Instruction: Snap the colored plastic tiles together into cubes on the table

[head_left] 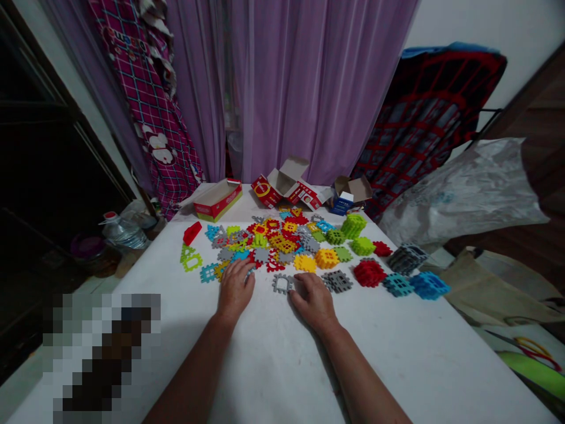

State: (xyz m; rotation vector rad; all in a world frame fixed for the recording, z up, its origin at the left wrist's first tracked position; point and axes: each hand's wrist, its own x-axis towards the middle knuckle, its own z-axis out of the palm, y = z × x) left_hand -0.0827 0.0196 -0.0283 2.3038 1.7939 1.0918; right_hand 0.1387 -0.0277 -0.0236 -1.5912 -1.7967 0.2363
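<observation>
My left hand [237, 287] lies at the near edge of a loose heap of toothed plastic building tiles [282, 241], its fingers stretched over them. By its fingertips are a blue window tile [208, 273] and a yellow one, partly covered. My right hand [315, 297] has thumb and forefinger at the right edge of a grey window tile [281, 284], which lies flat on the table. Just right of that hand is a grey tile stack [337, 281]. Beyond are a yellow stack [327, 258] and a red stack [369, 274].
More stacks stand to the right: teal [398, 285], blue [429, 285], dark grey [408, 259] and green [354, 226]. At the back of the white table [273, 365] are opened cartons: a red-green one [218, 200], red ones [266, 191] and a blue one [342, 203].
</observation>
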